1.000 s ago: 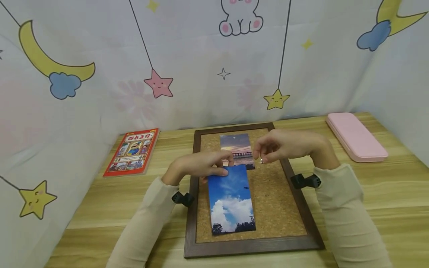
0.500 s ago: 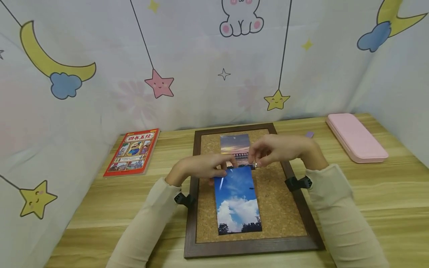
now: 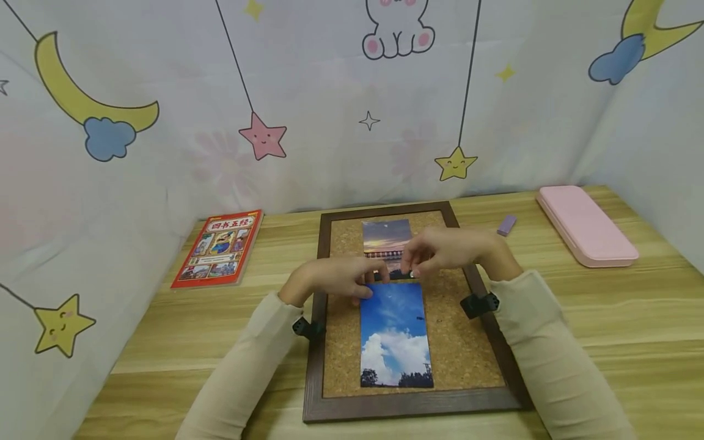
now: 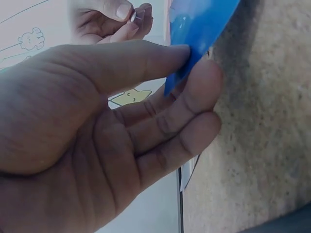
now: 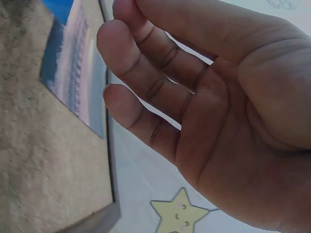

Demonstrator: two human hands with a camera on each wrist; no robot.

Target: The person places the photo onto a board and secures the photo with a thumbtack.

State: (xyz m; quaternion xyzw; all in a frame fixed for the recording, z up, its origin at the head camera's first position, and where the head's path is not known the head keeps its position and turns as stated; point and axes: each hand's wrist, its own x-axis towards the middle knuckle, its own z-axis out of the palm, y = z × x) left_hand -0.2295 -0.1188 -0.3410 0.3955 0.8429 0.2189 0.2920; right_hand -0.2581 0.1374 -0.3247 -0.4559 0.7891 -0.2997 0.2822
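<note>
My left hand [image 3: 337,278] pinches the upper left corner of a blue sky photo [image 3: 395,333] between thumb and fingers. In the left wrist view that photo [image 4: 199,29] is slightly raised from the cork. My right hand [image 3: 453,252] is just right of the left one, over the photo's top edge. It pinches a small thumbtack [image 4: 135,16], mostly hidden by the fingertips. Behind both hands a sunset pier photo [image 3: 385,233] lies on the framed corkboard [image 3: 464,348], its lower part covered by the hands.
A red picture book [image 3: 219,249] lies at the left on the wooden table [image 3: 621,342]. On the right are a pink case [image 3: 585,226] and a small purple block [image 3: 506,225]. A patterned curtain [image 3: 330,79] rises behind the table.
My left hand has shifted the sky photo right and slightly down, straightening it on the board. The right hand has moved left toward its top edge with the thumbtack, uncovering the purple block.
</note>
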